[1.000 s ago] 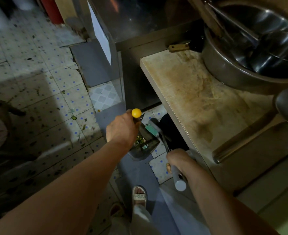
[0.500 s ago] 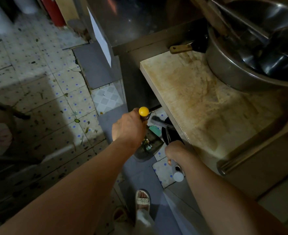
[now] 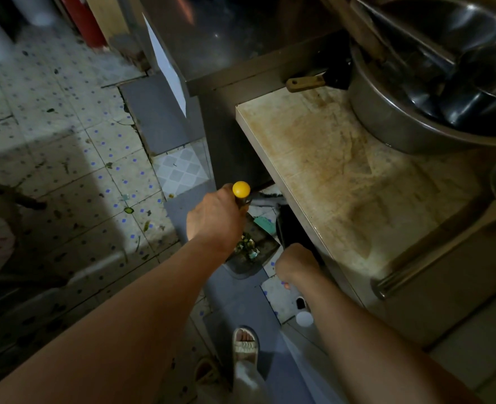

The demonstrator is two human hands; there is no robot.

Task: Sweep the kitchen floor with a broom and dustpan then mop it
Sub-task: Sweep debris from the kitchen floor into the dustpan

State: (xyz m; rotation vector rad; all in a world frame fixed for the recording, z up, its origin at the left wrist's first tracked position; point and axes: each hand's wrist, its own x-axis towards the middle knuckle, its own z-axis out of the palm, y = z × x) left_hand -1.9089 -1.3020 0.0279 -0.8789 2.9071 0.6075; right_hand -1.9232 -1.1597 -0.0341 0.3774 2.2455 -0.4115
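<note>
Over the last second the right hand (image 3: 296, 265) has pushed the broom (image 3: 287, 228) further under the counter (image 3: 343, 176), so less of its pale handle shows; that suggests scraps by the counter's front edge are being drawn out. The left hand (image 3: 214, 220) holds its closed grip on the yellow-tipped dustpan handle (image 3: 241, 189), the dustpan (image 3: 251, 246) resting on the floor (image 3: 66, 147) just left of the broom, already holding debris. The right grip wraps the broom handle.

No text or labels can be read.
</note>
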